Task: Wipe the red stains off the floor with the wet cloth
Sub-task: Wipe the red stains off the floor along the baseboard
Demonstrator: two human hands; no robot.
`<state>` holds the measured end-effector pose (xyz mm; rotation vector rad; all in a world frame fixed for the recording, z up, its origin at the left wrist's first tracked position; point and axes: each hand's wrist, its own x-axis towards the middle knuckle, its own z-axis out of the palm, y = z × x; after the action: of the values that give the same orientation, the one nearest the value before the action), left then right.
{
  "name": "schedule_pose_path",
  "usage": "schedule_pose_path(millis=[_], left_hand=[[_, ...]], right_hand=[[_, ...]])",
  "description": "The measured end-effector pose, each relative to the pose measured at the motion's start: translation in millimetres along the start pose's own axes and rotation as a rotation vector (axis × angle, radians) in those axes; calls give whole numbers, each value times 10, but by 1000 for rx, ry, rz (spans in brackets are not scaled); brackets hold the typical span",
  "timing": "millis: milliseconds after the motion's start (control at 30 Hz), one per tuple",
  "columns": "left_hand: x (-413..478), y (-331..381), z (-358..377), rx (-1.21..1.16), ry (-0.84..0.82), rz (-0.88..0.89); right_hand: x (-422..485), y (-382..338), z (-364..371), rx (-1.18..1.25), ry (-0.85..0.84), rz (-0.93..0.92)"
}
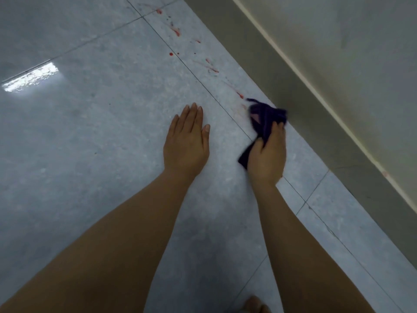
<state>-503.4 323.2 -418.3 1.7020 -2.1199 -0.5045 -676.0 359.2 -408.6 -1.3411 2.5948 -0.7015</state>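
Purple wet cloth [266,118] bunched in right hand [267,152], fingers curled round it, beside the skirting [293,86]. Left hand [186,145] flat, fingers together. Red stains [239,94] just beyond the cloth; recommend firm, overlapping strokes along the skirting

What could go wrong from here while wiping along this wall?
1. The cloth is bunched in the right hand, so it may smear rather than lift; a faint pink smudge shows beside it.
2. The red stains run far up the tile; small drops near the grout line could be missed.
3. The left hand bears flat on the glossy floor; it might slip if that patch gets wet.
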Motion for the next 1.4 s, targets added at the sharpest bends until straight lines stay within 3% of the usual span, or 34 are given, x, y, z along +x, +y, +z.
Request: schedule_pose_path(millis=[100,200,333,433,500,633,733,800,867,967,1133,1300,1400], left_hand=[[105,-112,-72,55,3,44],[300,-302,-153,115,21,31],[599,-559,-235,200,46,2],[843,-706,-307,238,13,-39],[1024,-814,-375,261,13,-69],[1290,-1092,-490,267,-3,-128],[1331,-1147,-504,265,-17,-138],[1329,-1138,-500,264,-14,-136],[1321,-1131,-517,251,-13,-138],[1323,-1136,-511,255,-4,-134],[1323,-1139,-505,264,-13,-137],[1331,-1141,-490,286,-21,-144],[1345,-1139,-483,291,-30,-147]], right_hand=[[-72,-289,133,-78,102,274],[60,-785,355,-95,92,355],[212,-1208,647,-97,-4,147],[236,-1055,589,-29,-27,-30],[177,-799,491,-8,14,-41],[161,-745,431,-21,155,266],[363,-1119,565,-92,147,470],[499,-1389,696,-119,128,511],[556,-1627,825,-132,82,420],[547,-1791,955,-127,-26,144],[440,-1363,717,-45,-128,-92],[196,-1119,577,-66,80,255],[349,-1390,730,-144,91,400]])
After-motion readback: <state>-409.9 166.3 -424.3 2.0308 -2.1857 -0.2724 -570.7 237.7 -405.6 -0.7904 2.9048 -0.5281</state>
